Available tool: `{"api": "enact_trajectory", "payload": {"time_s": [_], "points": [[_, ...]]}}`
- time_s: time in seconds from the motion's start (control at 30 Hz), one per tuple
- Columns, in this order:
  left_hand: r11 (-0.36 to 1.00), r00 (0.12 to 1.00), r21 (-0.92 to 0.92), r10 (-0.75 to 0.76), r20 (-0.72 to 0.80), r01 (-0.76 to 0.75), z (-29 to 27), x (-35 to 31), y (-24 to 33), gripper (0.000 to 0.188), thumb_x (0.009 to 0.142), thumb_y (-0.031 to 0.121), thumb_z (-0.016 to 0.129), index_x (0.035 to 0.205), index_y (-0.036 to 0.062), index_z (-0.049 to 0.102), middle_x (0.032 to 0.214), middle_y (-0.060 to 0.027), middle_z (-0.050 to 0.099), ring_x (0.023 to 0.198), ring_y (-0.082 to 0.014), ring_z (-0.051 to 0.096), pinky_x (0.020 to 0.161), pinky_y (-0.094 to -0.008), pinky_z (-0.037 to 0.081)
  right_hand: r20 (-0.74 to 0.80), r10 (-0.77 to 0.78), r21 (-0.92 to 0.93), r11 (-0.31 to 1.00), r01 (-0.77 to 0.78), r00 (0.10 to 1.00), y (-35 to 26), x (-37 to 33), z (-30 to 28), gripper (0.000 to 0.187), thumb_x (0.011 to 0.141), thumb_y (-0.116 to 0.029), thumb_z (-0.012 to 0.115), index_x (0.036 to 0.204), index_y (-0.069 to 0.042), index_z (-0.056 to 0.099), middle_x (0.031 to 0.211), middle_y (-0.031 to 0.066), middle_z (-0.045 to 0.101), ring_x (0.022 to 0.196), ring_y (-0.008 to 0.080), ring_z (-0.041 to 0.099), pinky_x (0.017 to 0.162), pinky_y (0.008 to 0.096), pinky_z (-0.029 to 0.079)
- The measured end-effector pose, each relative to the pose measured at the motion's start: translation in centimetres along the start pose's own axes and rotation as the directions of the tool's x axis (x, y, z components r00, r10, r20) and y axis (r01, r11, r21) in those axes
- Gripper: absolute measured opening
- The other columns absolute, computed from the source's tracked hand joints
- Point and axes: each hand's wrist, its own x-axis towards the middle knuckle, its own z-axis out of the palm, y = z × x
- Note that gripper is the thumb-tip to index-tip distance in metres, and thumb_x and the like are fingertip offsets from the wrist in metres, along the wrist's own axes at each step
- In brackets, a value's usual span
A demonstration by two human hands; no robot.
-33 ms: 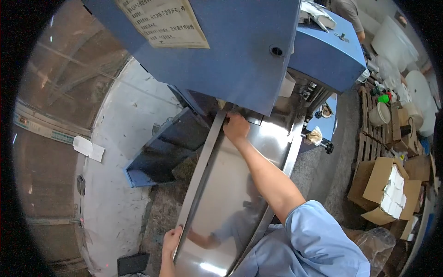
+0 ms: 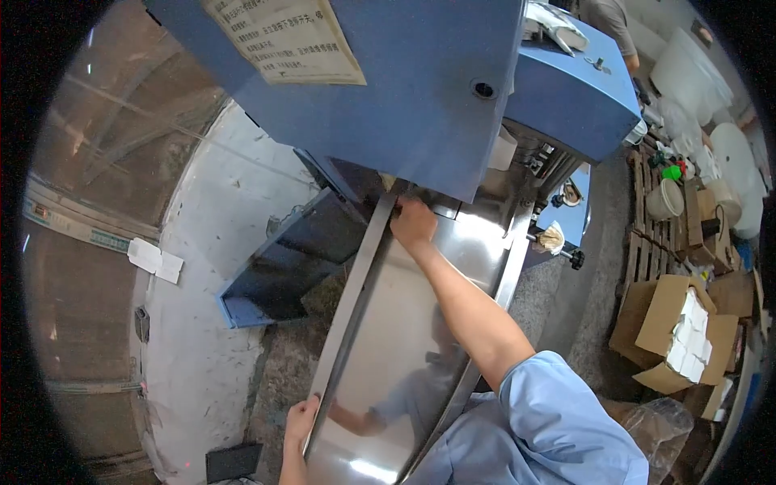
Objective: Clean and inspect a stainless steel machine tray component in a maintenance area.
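A long, shiny metal tray (image 2: 380,339) runs away from me to a blue machine, with a raised metal rail (image 2: 347,303) along its left side. At the near end of that rail, my left hand (image 2: 301,420) is closed round the outer edge, thumb on top. My right arm reaches across the tray. Up by the machine's blue door panel (image 2: 420,89), my right hand (image 2: 415,224) is closed at the rail's far end; its fingertips are partly hidden. The tray's surface mirrors my arm and blue sleeve.
A blue hinged panel (image 2: 283,259) stands low on the left. Beyond the tray's right side, a black knob (image 2: 576,259) sticks out. An open cardboard box (image 2: 647,323) with white packets and a wooden pallet (image 2: 644,202) are at right. Another person (image 2: 608,24) stands at the back.
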Motion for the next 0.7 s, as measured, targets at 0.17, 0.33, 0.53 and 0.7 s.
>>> {"api": "enact_trajectory", "payload": {"time_s": [0.17, 0.33, 0.53, 0.7], "points": [[1.000, 1.000, 0.016, -0.009, -0.012, 0.009, -0.1, -0.1, -0.1, 0.063, 0.090, 0.057, 0.062, 0.094, -0.0053, 0.071, 0.083, -0.0153, 0.071, 0.086, -0.0205, 0.067, 0.079, -0.0352, 0.050, -0.121, -0.099, -0.038, 0.995, 0.095, 0.988, 0.5, -0.5, 1.0, 0.022, 0.079, -0.015, 0.067, 0.099, -0.015, 0.073, 0.116, 0.0104, 0.069, 0.098, 0.0339, 0.069, 0.079, 0.0471, 0.057], [0.999, 1.000, 0.040, -0.007, -0.015, 0.007, 0.1, -0.6, 0.3, 0.065, 0.089, 0.057, 0.063, 0.095, -0.0062, 0.071, 0.084, -0.0177, 0.072, 0.088, -0.0216, 0.068, 0.081, -0.0367, 0.051, -0.154, -0.152, -0.055, 0.988, 0.145, 0.976, 0.4, -0.9, 1.2, 0.024, 0.084, -0.012, 0.059, 0.105, -0.015, 0.071, 0.111, 0.0094, 0.069, 0.099, 0.0316, 0.069, 0.081, 0.0446, 0.057], [0.993, 0.996, 0.105, 0.065, -0.062, -0.059, 0.4, -1.0, 1.0, 0.064, 0.089, 0.056, 0.063, 0.095, -0.0069, 0.071, 0.084, -0.0188, 0.072, 0.087, -0.0221, 0.069, 0.081, -0.0364, 0.052, -0.083, -0.084, -0.117, 0.990, 0.074, 0.993, -0.1, -0.7, 0.7, 0.021, 0.083, -0.012, 0.061, 0.101, -0.016, 0.072, 0.105, 0.0107, 0.070, 0.097, 0.0311, 0.070, 0.080, 0.0436, 0.058], [0.995, 0.998, 0.094, 0.036, -0.055, -0.031, 0.2, -2.1, 2.3, 0.063, 0.089, 0.055, 0.064, 0.095, -0.0068, 0.071, 0.082, -0.0182, 0.072, 0.086, -0.0218, 0.069, 0.080, -0.0363, 0.052, -0.102, -0.104, -0.101, 0.990, 0.093, 0.989, -0.4, -0.9, 0.7, 0.019, 0.082, -0.012, 0.061, 0.098, -0.015, 0.072, 0.098, 0.0124, 0.071, 0.093, 0.0332, 0.070, 0.078, 0.0450, 0.058]]}}
